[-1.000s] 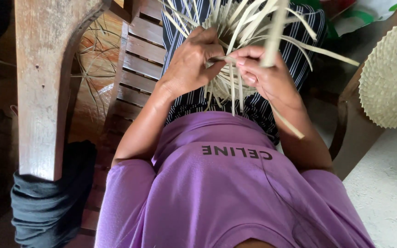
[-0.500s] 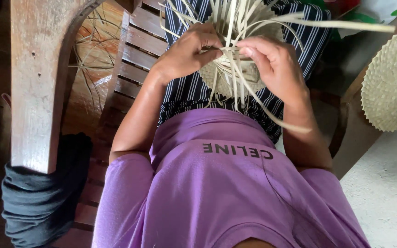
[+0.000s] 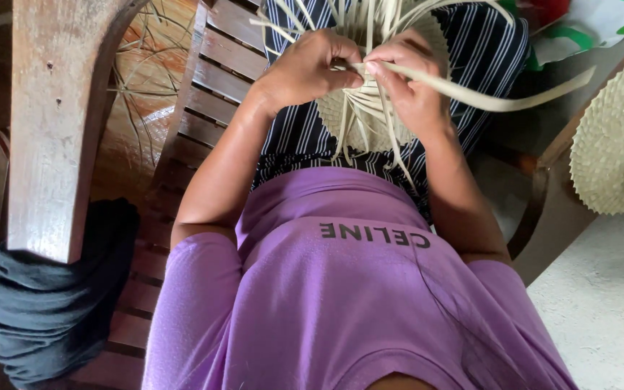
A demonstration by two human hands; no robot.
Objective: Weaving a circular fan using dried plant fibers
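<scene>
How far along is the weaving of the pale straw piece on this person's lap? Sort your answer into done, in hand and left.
Done: a tight round centre of the pale woven straw disc is finished. In hand: the left hand and right hand pinch one long flat straw strip at the rim. Left: many loose straw ends stick out unwoven. A finished round woven straw mat lies nearby.

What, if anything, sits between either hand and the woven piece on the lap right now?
Nothing visible does. The left hand and right hand both rest directly on the woven piece, pinching a long pale strip that trails off to the right. Loose strand ends fan around the fingers but do not block them.
</scene>
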